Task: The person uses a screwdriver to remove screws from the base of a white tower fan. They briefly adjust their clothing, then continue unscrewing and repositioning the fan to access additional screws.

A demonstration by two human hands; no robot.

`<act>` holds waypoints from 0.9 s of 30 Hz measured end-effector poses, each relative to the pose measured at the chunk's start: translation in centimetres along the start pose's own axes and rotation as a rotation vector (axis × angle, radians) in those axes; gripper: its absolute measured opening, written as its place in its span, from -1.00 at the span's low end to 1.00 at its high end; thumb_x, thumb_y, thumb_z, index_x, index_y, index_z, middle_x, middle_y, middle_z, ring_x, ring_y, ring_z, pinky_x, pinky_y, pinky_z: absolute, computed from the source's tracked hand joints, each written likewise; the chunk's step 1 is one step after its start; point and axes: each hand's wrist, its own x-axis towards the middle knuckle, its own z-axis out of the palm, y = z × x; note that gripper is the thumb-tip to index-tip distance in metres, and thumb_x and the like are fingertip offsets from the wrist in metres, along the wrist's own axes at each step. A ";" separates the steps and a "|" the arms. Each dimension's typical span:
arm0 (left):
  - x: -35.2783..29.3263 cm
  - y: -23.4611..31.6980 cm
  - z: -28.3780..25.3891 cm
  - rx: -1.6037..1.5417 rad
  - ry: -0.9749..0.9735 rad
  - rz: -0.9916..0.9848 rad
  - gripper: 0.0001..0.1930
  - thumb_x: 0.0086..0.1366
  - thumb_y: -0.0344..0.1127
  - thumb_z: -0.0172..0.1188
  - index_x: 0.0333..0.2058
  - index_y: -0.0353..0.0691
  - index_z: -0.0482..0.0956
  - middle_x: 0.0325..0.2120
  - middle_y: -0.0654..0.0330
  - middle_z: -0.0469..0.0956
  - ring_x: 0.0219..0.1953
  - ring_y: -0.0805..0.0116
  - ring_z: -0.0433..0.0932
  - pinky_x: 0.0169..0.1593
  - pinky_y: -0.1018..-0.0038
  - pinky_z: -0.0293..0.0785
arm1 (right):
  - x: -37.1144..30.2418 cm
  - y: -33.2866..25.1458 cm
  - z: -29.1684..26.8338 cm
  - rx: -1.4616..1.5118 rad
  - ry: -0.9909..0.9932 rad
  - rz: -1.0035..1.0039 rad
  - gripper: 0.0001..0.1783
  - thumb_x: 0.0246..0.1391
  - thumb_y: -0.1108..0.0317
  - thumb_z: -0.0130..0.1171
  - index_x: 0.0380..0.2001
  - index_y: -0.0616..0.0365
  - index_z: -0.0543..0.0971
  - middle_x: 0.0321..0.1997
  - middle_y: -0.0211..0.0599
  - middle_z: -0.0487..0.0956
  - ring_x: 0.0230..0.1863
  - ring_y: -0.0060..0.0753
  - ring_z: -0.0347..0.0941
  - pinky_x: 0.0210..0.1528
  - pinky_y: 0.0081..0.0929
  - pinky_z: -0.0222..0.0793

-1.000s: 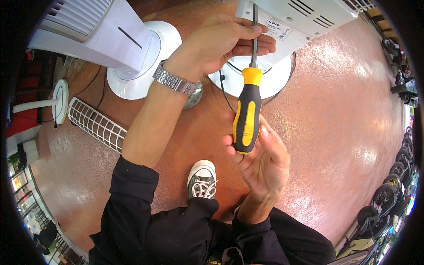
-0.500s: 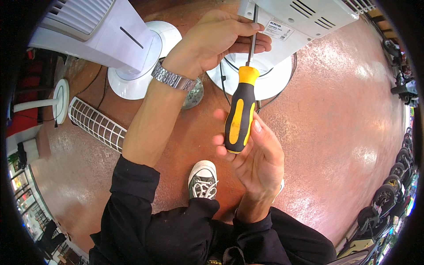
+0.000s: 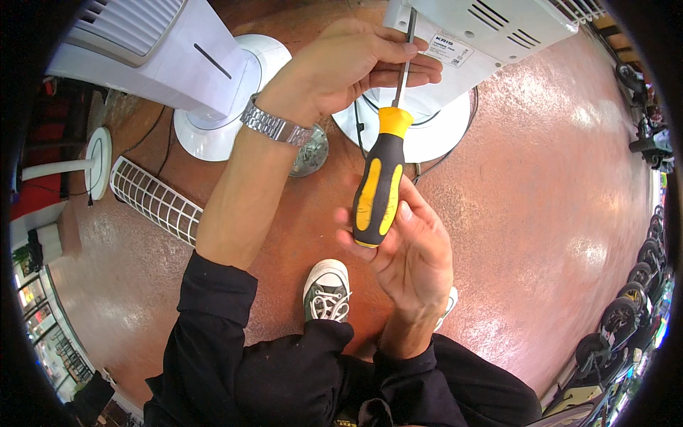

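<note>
A screwdriver (image 3: 379, 185) with a black and yellow handle points away from me, its metal shaft running up to the back of a white tower fan (image 3: 523, 53). The tip goes into the housing's underside edge and is hidden there. My right hand (image 3: 418, 267) has its thumb and fingers curled round the handle. With thumb and fingers at the shaft, my left hand (image 3: 348, 64) steadies it near the fan. The fan has slotted vents and a pale label, and it stands on a round white base (image 3: 445, 135).
Another white tower fan (image 3: 160, 78) stands to the left. Near it lie a white grille (image 3: 153, 196) and a white round stand (image 3: 98, 164). A clear round dish (image 3: 311, 153) is on the floor below my left wrist. Black cables trail around the bases. Wheeled vehicles line the far right.
The screwdriver's handle has turned about its axis and swung slightly left, with my right hand's fingers shifting along with it. My left hand has barely moved.
</note>
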 end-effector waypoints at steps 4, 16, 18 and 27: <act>0.0 0.6 0.7 0.186 0.008 0.003 -0.71 0.39 -0.37 0.22 -0.11 -0.56 0.59 -0.17 -0.14 0.67 -0.10 0.18 0.70 0.07 0.49 0.63 | 0.8 1.0 -1.4 0.059 -0.056 -0.198 -0.30 0.20 0.27 0.33 0.28 0.23 0.23 0.01 -0.20 0.60 -0.05 -0.34 0.64 -0.06 -0.28 0.63; 0.5 0.1 0.4 0.089 -0.021 0.013 -0.66 0.39 -0.31 0.22 -0.03 -0.53 0.55 -0.12 -0.15 0.65 -0.05 0.17 0.68 0.11 0.44 0.60 | 0.5 0.3 -1.7 0.086 -0.174 -0.112 -0.39 0.37 0.29 0.07 0.34 0.30 0.14 0.23 0.13 0.44 0.04 0.05 0.61 0.06 -0.19 0.66; 0.2 0.5 0.9 0.163 0.051 0.022 -0.69 0.40 -0.36 0.20 -0.10 -0.59 0.57 -0.18 -0.15 0.66 -0.13 0.18 0.71 0.05 0.45 0.66 | 1.1 1.6 -2.4 0.090 -0.161 -0.186 -0.33 0.32 0.22 0.15 0.34 0.30 0.16 0.18 0.02 0.48 0.00 -0.10 0.63 0.04 -0.21 0.66; 0.0 0.1 0.3 0.106 0.007 0.025 -0.65 0.40 -0.28 0.21 -0.01 -0.48 0.54 -0.12 -0.11 0.65 -0.03 0.17 0.67 0.14 0.44 0.58 | 0.6 -0.3 0.3 0.119 -0.096 -0.001 -0.26 0.40 -0.02 -0.05 0.37 0.34 0.11 0.33 0.24 0.33 0.13 0.15 0.54 0.04 -0.09 0.63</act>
